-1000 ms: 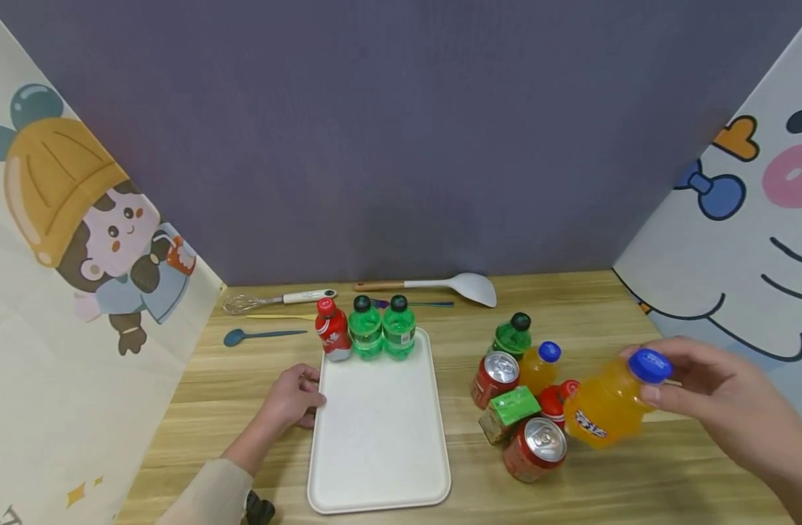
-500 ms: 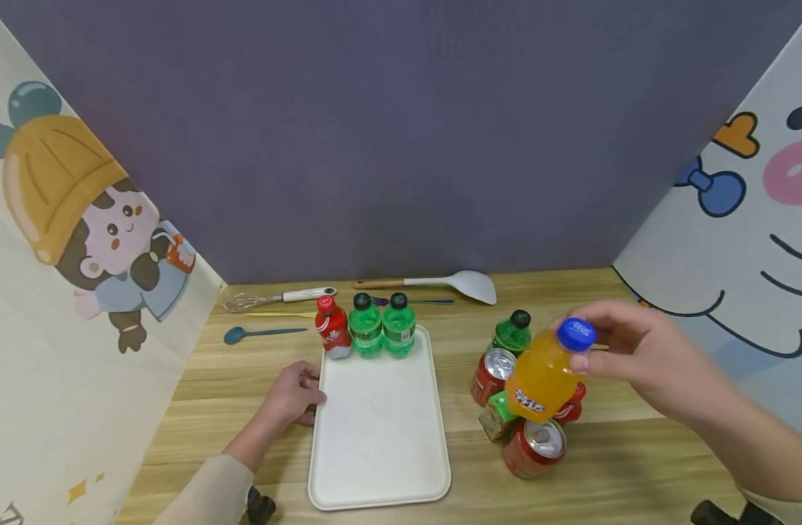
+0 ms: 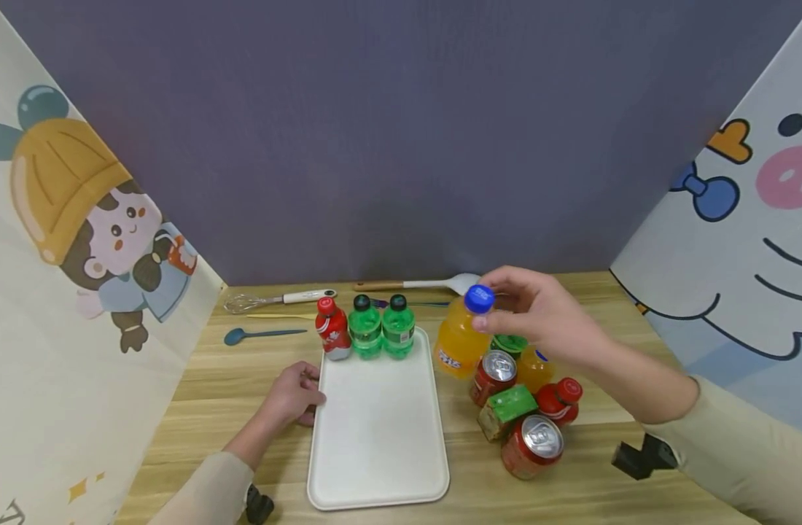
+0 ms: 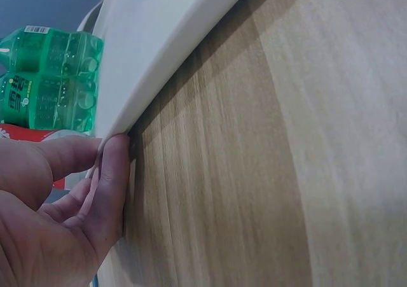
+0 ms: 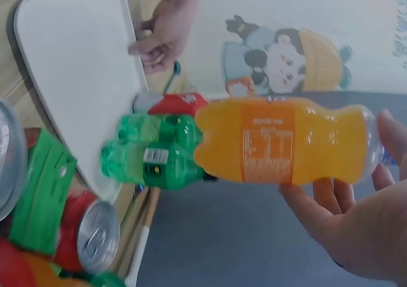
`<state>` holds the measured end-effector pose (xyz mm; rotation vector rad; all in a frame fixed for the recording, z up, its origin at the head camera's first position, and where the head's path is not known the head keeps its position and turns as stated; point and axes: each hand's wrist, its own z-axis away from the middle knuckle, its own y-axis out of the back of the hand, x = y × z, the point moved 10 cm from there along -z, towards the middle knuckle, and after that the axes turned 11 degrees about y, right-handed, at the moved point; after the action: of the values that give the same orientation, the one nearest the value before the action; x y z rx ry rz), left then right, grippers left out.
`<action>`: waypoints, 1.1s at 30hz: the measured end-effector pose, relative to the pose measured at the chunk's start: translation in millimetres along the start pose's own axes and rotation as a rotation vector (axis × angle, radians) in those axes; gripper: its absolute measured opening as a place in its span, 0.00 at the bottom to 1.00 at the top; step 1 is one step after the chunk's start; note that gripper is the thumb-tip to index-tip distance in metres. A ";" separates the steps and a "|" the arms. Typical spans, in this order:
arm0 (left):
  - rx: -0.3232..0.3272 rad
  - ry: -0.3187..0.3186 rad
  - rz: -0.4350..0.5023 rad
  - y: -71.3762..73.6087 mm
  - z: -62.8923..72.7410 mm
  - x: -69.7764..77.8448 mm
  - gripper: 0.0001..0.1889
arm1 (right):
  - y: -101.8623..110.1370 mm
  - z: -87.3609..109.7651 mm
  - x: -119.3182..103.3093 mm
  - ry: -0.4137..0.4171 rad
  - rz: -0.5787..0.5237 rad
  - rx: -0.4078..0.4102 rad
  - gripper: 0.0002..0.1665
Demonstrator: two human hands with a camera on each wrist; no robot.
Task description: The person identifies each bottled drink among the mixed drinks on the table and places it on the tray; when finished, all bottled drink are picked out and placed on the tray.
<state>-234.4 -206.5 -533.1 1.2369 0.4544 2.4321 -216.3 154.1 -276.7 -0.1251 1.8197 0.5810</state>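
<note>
My right hand (image 3: 539, 313) holds an orange soda bottle (image 3: 460, 343) near its blue cap, upright in the air beside the tray's far right corner. In the right wrist view, the bottle (image 5: 280, 140) has the thumb and fingers about its neck end. My left hand (image 3: 291, 394) pinches the left rim of a white tray (image 3: 378, 437), as the left wrist view shows with the thumb and a finger on the edge (image 4: 146, 77). Along the tray's far end stand a red soda bottle (image 3: 333, 332) and two green soda bottles (image 3: 365, 328), (image 3: 399, 328).
Right of the tray stand red cans (image 3: 534, 446), (image 3: 494, 378), a green-topped small box (image 3: 508, 410), a red bottle (image 3: 558, 401), another orange bottle (image 3: 534, 370) and a partly hidden green bottle (image 3: 508, 344). Behind lie a whisk (image 3: 279, 299), a blue spoon (image 3: 263, 334) and a spatula (image 3: 421, 284).
My right hand has carried the orange soda bottle leftward and away from me, over the group of drinks to the tray's far right corner. The left hand stays on the tray's rim.
</note>
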 end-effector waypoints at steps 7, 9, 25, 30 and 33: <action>0.009 -0.003 -0.005 -0.5 -0.7 -1.7 0.22 | -36.6 -35.2 1.7 -0.012 -0.092 -0.017 0.19; 0.008 0.000 -0.002 -1.1 -0.8 -2.2 0.22 | -46.5 -43.1 3.8 -0.017 -0.116 -0.023 0.19; 0.015 -0.003 -0.013 -0.2 0.2 -4.0 0.22 | -122.5 -82.5 45.4 -0.122 -0.119 -0.073 0.18; 0.016 0.015 -0.020 0.2 -0.4 -4.3 0.22 | -143.8 -88.6 56.8 -0.128 -0.152 -0.063 0.19; 0.018 0.010 -0.015 -0.3 -0.4 -3.6 0.22 | -154.3 -90.1 64.4 -0.115 -0.141 -0.052 0.20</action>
<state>-232.8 -207.9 -535.9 1.2243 0.4880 2.4278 -258.9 -7.6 -366.8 -0.2481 1.6700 0.5253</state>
